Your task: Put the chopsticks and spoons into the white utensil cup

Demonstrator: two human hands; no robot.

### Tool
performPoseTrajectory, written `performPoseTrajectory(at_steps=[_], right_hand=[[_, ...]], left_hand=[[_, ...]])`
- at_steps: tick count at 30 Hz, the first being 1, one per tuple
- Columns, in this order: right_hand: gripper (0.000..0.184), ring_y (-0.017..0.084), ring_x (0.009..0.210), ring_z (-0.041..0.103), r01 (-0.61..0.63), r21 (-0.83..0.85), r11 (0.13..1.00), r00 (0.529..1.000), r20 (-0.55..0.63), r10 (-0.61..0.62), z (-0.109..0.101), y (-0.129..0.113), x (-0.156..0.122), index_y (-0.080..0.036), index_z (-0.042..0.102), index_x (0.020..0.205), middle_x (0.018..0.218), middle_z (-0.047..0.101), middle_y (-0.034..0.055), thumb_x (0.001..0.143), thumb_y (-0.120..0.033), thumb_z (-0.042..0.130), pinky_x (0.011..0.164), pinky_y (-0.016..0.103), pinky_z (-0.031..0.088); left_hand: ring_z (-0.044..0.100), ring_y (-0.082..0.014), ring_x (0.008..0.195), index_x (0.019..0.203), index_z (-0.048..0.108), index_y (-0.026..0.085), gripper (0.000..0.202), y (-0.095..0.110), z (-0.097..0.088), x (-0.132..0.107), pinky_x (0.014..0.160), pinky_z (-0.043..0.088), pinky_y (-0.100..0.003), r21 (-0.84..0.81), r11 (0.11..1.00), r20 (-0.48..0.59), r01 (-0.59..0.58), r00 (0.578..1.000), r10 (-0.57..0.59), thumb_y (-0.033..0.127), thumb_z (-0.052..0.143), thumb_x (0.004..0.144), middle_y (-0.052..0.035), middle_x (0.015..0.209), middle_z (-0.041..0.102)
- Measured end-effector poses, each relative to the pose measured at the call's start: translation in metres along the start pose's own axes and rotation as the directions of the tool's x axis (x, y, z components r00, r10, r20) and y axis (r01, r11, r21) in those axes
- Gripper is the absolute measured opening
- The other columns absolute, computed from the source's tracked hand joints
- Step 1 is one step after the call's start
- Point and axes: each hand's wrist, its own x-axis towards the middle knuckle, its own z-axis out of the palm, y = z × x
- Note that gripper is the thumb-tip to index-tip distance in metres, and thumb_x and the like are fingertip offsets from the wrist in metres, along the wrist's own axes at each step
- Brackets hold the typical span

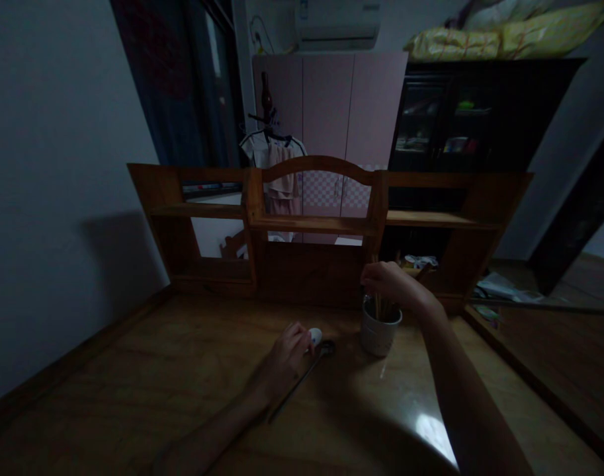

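Note:
My left hand point(288, 355) rests low over the wooden table, its fingers bent round a small white spoon point(315, 336) with a blue mark; the spoon's handle is hidden under the hand. Just right of it lies a dark metal ladle point(306, 375), its bowl away from me and its thin handle running back toward me. My right hand point(388, 283) is over a light grey utensil holder point(380, 336), fingers curled downward at its left rim. Chopsticks point(378, 307) stand in the holder below the palm. What the right fingertips grip is too dark to make out.
A wooden shelf unit point(314, 225) stands along the table's far edge, with small items point(419, 262) in its right compartment. A raised wooden edge point(534, 380) borders the table on the right. A wall point(58, 198) closes off the left side.

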Motion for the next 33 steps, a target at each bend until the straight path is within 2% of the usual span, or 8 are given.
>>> performPoseTrajectory(at_steps=[6, 11, 17, 23, 29, 33], right_hand=[[0.014, 0.017, 0.062, 0.065, -0.022, 0.010, 1.000, 0.999, 0.029, 0.021, 0.000, 0.008, 0.001, -0.015, 0.066, 0.082, 0.068, 0.069, 0.0038, 0.084, -0.014, 0.053, 0.050, 0.020, 0.041], [0.015, 0.018, 0.067, 0.066, -0.011, -0.027, 1.000, 1.000, 0.028, 0.012, 0.001, 0.012, 0.002, -0.015, 0.068, 0.085, 0.073, 0.070, 0.0038, 0.083, -0.011, 0.053, 0.055, 0.020, 0.044], [0.011, 0.019, 0.067, 0.067, -0.021, -0.017, 1.000, 0.998, 0.051, 0.022, 0.001, 0.011, 0.001, -0.017, 0.069, 0.089, 0.070, 0.070, 0.0025, 0.084, -0.017, 0.059, 0.055, 0.021, 0.044], [0.017, 0.019, 0.068, 0.066, -0.023, -0.004, 1.000, 0.997, 0.071, 0.024, -0.001, 0.013, 0.000, -0.017, 0.067, 0.099, 0.072, 0.070, 0.0026, 0.085, -0.022, 0.060, 0.054, 0.023, 0.045], [0.017, 0.018, 0.062, 0.065, -0.021, 0.001, 1.000, 1.000, 0.022, 0.021, -0.005, 0.007, -0.005, -0.017, 0.067, 0.097, 0.069, 0.069, 0.0027, 0.087, -0.028, 0.059, 0.050, 0.022, 0.044], [0.019, 0.017, 0.054, 0.062, -0.082, 0.022, 0.996, 0.991, -0.104, 0.084, -0.014, 0.001, -0.009, -0.019, 0.067, 0.097, 0.065, 0.067, 0.0012, 0.090, -0.033, 0.055, 0.045, 0.022, 0.042]], left_hand=[[0.053, -0.0172, 0.090, 0.077, 0.060, 0.019, 0.045, 0.005, -0.001, -0.001, 0.086, 0.039, -0.027, -0.028, 0.999, -0.014, 0.021, 1.000, -0.021, 0.035, 0.024, 0.100, -0.0040, 0.089, 0.054], [0.053, -0.0179, 0.089, 0.077, 0.061, 0.019, 0.044, 0.001, 0.001, -0.001, 0.084, 0.039, -0.028, -0.003, 1.000, -0.017, -0.001, 1.000, 0.001, 0.035, 0.026, 0.099, -0.0042, 0.089, 0.054], [0.053, -0.0176, 0.088, 0.077, 0.060, 0.019, 0.044, 0.001, 0.001, 0.000, 0.083, 0.041, -0.028, -0.023, 1.000, -0.026, 0.019, 0.999, -0.020, 0.036, 0.026, 0.099, -0.0046, 0.089, 0.055], [0.053, -0.0181, 0.090, 0.077, 0.060, 0.019, 0.045, 0.002, 0.000, -0.001, 0.085, 0.040, -0.029, -0.008, 1.000, -0.015, 0.001, 1.000, -0.001, 0.035, 0.024, 0.099, -0.0046, 0.090, 0.055], [0.053, -0.0182, 0.088, 0.079, 0.059, 0.019, 0.041, -0.002, 0.003, 0.000, 0.084, 0.042, -0.030, 0.057, 0.998, -0.025, -0.012, 1.000, 0.014, 0.034, 0.026, 0.098, -0.0045, 0.089, 0.055], [0.053, -0.0188, 0.090, 0.082, 0.059, 0.020, 0.028, -0.006, 0.007, 0.002, 0.084, 0.042, -0.031, 0.150, 0.988, -0.076, 0.024, 0.997, -0.012, 0.034, 0.039, 0.095, -0.0045, 0.091, 0.055]])
